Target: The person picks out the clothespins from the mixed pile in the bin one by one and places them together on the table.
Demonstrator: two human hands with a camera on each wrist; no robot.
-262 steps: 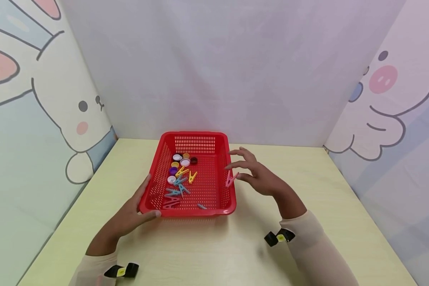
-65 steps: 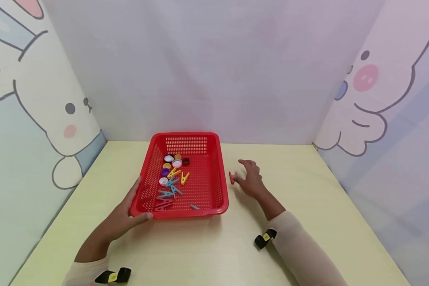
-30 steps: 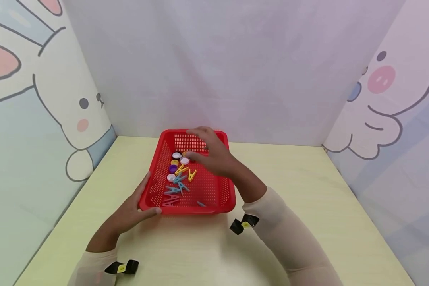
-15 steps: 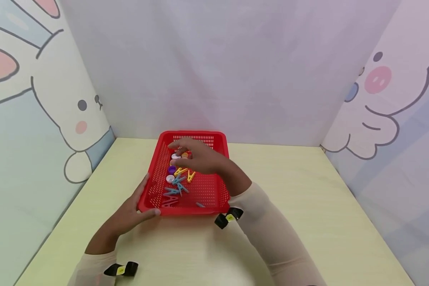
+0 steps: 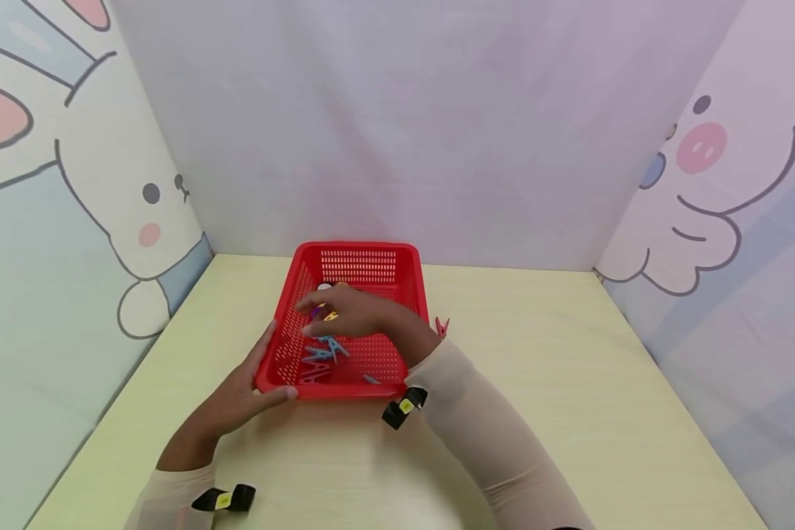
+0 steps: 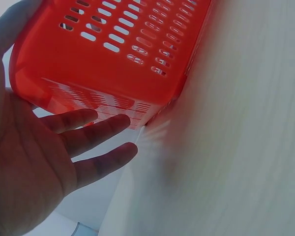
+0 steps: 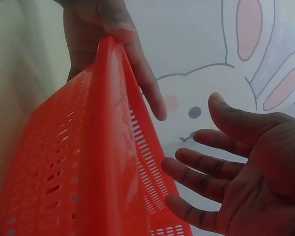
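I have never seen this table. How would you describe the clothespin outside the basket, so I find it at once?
Start from the large red basket on the pale table. Just beyond its right side in the head view, near the right sleeve, lies a small red clothespin, its open V pointing away from the person. The other visible clothespins are all inside the basket.

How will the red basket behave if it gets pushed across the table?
The red basket will probably feel light for its size, given its thin-looking, perforated walls. Being wide and low, it should slide rather than tip. The blue clothespins lying inside look unsecured, so they may shift with a sharp push.
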